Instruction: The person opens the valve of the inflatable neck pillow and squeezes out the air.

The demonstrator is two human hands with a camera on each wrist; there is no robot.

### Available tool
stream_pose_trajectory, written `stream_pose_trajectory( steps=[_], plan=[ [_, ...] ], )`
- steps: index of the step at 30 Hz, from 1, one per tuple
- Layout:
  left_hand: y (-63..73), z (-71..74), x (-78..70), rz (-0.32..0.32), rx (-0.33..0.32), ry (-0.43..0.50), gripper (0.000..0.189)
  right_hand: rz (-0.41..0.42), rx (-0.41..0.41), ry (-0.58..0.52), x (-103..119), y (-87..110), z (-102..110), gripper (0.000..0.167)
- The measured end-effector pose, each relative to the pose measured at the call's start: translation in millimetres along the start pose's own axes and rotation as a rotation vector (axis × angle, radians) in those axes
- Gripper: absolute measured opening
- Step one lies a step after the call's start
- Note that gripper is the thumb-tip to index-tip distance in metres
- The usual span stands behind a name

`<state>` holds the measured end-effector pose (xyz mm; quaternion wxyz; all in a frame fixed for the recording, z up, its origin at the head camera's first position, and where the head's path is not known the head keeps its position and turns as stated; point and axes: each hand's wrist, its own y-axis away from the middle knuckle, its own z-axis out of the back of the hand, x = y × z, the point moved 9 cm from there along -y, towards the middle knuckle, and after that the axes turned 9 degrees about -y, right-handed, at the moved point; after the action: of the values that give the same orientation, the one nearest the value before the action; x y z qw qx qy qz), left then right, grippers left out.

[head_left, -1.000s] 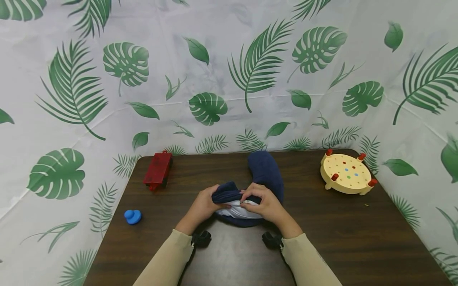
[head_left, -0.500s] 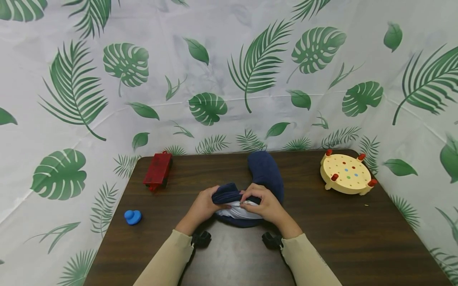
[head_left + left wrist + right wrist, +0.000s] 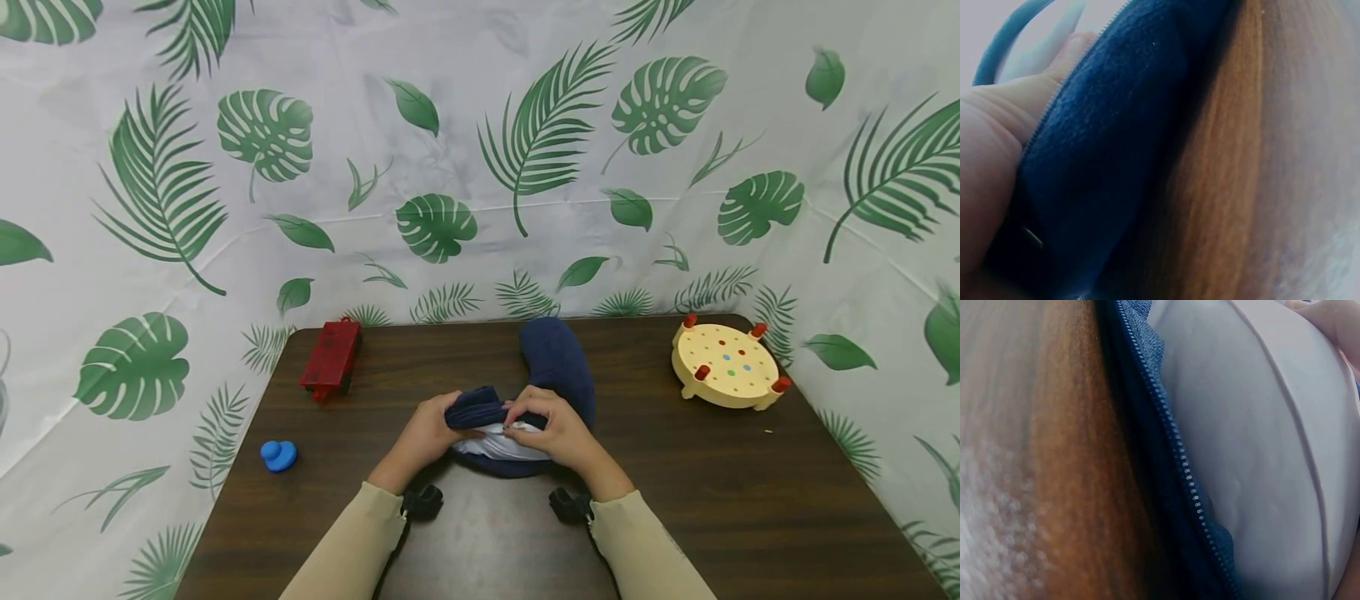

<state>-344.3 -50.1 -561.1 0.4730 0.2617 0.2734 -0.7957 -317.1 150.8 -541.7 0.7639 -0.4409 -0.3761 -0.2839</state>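
A navy neck pillow [image 3: 557,354] lies curved on the dark wood table, its zippered cover gaping at the near end. White inner lining [image 3: 495,443] shows through the gap. My left hand [image 3: 429,429] grips the cover's folded edge, with the thumb inside the opening. On the other side my right hand [image 3: 553,423] pinches the edge between thumb and fingers. In the left wrist view the navy cover [image 3: 1110,119] hangs beside the thumb, zipper teeth along its edge. The right wrist view shows the open zipper [image 3: 1182,459] next to the smooth white inner pillow [image 3: 1247,450].
At the back left is a red toy cart [image 3: 332,358], with a blue knobbed piece [image 3: 278,455] nearer the left edge. A round cream pegboard toy [image 3: 726,367] with red-tipped legs stands at the back right. A leaf-print sheet [image 3: 450,150] hangs behind the table.
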Motion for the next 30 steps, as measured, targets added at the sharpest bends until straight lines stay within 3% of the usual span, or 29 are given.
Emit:
stream_pose_trajectory(
  steps=[19, 26, 30],
  plan=[
    [-0.8, -0.1, 0.3, -0.013, -0.004, -0.033, 0.037, 0.029, -0.044, 0.008, 0.2, -1.2, 0.9, 0.022],
    [-0.3, 0.5, -1.0, -0.02, -0.008, -0.023, 0.036, 0.054, -0.132, 0.1, 4.1, -1.9, 4.9, 0.023],
    [-0.1, -0.8, -1.5, -0.051, -0.01, -0.024, 0.032, 0.081, -0.193, 0.211, 10.0, 0.0, 7.9, 0.026]
  ],
)
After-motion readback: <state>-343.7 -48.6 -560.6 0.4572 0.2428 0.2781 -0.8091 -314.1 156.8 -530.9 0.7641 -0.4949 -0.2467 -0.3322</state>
